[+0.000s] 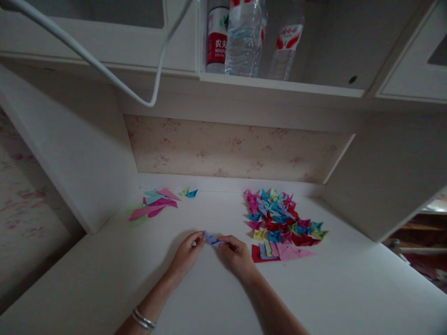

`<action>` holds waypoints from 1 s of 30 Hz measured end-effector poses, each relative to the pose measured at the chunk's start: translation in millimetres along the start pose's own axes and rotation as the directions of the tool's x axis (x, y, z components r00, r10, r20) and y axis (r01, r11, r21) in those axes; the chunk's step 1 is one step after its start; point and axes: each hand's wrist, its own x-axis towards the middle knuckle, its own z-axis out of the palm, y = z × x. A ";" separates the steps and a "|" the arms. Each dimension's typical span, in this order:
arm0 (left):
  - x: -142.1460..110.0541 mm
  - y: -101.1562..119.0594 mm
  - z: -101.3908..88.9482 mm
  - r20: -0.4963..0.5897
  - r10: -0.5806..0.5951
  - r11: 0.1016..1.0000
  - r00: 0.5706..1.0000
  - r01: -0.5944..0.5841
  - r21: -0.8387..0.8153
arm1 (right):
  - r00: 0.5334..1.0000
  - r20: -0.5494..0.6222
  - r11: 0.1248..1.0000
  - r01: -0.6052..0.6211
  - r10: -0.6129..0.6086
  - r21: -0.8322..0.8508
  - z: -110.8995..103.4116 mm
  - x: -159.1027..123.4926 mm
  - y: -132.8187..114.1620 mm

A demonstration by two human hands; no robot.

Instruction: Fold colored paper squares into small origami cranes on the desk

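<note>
Between my two hands is a small piece of folded purple paper (pixel 213 239), held just above or on the white desk (pixel 209 288). My left hand (pixel 190 249) pinches its left end between thumb and fingertips. At its right end, my right hand (pixel 237 253) pinches it the same way. To the right lies a pile of small folded paper pieces (pixel 275 214) in many colours. Below that pile, flat folded paper strips (pixel 267 251) overlap in a row, close to my right hand.
Pink, teal and green folded papers (pixel 153 204) lie at the back left, beside a small green and blue folded piece (pixel 190 192). Overhead, a shelf holds several plastic bottles (pixel 244 46). A white cable or lamp arm (pixel 118 83) hangs at upper left. Side panels flank the desk.
</note>
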 end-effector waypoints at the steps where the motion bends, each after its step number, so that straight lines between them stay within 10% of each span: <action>1: 0.5 -1.7 0.4 0.036 0.029 0.999 0.999 -0.030 0.014 | 1.000 0.008 1.000 -0.003 0.003 0.006 -0.6 0.7 -0.9; 30: -0.2 -4.2 -2.2 0.159 -0.065 0.994 0.985 0.077 -0.074 | 0.961 -0.007 0.888 -0.251 0.275 0.386 4.9 4.1 -16.3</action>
